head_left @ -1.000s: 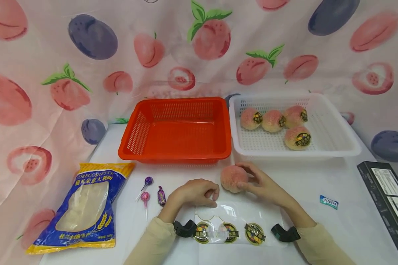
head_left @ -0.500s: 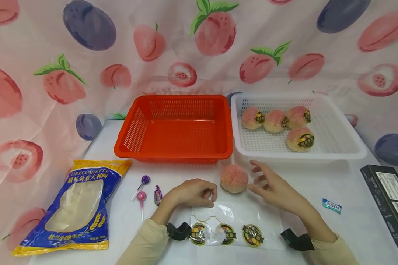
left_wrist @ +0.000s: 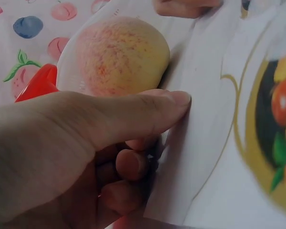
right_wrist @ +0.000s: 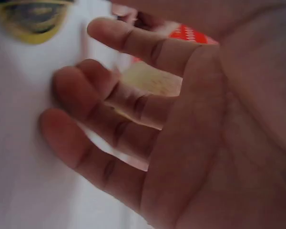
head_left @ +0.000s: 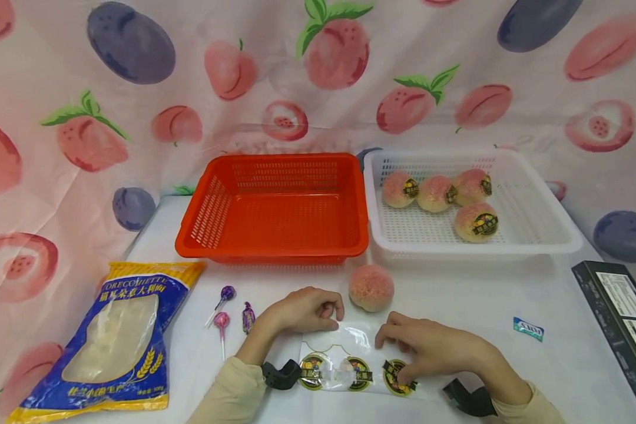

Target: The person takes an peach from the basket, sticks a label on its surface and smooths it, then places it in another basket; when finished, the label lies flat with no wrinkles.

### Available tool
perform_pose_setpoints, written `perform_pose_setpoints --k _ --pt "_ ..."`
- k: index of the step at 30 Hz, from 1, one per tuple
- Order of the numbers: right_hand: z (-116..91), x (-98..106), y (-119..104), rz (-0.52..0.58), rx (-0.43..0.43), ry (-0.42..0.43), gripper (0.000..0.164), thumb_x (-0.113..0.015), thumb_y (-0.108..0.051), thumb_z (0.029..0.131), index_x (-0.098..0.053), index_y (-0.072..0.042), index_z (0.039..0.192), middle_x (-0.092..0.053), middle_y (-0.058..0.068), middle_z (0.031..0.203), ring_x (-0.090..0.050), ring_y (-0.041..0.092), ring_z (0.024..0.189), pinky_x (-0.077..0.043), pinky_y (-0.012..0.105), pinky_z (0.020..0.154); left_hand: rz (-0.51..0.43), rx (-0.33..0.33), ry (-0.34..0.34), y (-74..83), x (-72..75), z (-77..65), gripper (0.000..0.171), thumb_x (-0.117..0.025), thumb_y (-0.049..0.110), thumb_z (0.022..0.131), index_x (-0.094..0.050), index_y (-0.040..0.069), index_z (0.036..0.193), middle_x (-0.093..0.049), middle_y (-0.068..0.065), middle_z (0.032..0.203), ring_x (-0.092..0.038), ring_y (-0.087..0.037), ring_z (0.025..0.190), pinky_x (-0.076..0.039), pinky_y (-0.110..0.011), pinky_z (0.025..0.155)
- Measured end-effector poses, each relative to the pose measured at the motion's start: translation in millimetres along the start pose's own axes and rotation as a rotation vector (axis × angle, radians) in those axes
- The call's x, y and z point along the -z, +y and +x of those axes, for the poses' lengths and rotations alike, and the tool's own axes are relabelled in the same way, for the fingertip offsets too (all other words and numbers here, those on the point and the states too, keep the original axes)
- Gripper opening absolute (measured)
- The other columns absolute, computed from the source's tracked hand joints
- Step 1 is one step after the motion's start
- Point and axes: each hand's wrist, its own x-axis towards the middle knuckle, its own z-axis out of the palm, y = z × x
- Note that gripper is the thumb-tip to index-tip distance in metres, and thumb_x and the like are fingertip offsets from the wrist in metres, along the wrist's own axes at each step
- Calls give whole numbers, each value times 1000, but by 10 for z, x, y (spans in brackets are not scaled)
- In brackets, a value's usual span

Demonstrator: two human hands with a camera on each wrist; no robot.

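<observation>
A pink-and-yellow peach (head_left: 371, 288) without a label sits on the table behind both hands. In front of it lies a translucent sheet (head_left: 344, 338) bearing a row of round black-and-gold fruit stickers (head_left: 359, 374). My left hand (head_left: 308, 309) rests at the sheet's upper left corner, its fingers loosely curled and its thumb (left_wrist: 148, 112) reaching over the sheet's edge. My right hand (head_left: 429, 347) is over the sheet's right part, fingers bent and spread, the thumb overlapping the rightmost sticker (head_left: 394, 381). No object shows between its fingers in the right wrist view.
A red basket (head_left: 275, 250) stands at the back, beside a white basket (head_left: 530, 240) with several labelled peaches (head_left: 433, 193). At left are an orecchiette bag (head_left: 111, 347), two lollipops (head_left: 221, 320) and a purple candy (head_left: 248, 317). At right lie a small packet (head_left: 528, 328) and black box (head_left: 615, 318).
My right hand has let go of the peach and moved down over the sticker sheet. The peach stays on the table. My left hand has kept its place by the sheet.
</observation>
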Motion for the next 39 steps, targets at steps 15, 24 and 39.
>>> perform_pose_setpoints --k 15,24,39 --pt "76 32 53 -20 151 -24 18 -65 -13 76 -51 -25 77 -45 -13 68 -43 -2 63 -37 14 56 -60 -5 0 -10 45 -40 12 -67 22 77 -60 23 86 -42 10 61 -39 0 56 -29 -14 55" --pt "106 179 163 251 222 232 17 -58 -21 86 -48 -20 99 -57 -6 86 -61 8 78 -50 22 71 -269 -161 52 84 76 44 7 -56 28 86 -59 24 91 -55 10 73 -47 -2 68 -41 -16 62" --pt "185 158 200 265 131 553 4 -57 -22 86 -55 -20 84 -63 -2 77 -60 13 69 -47 24 67 -277 -205 281 270 -72 163 12 -55 34 86 -56 22 84 -53 9 72 -48 -1 67 -45 -19 60"
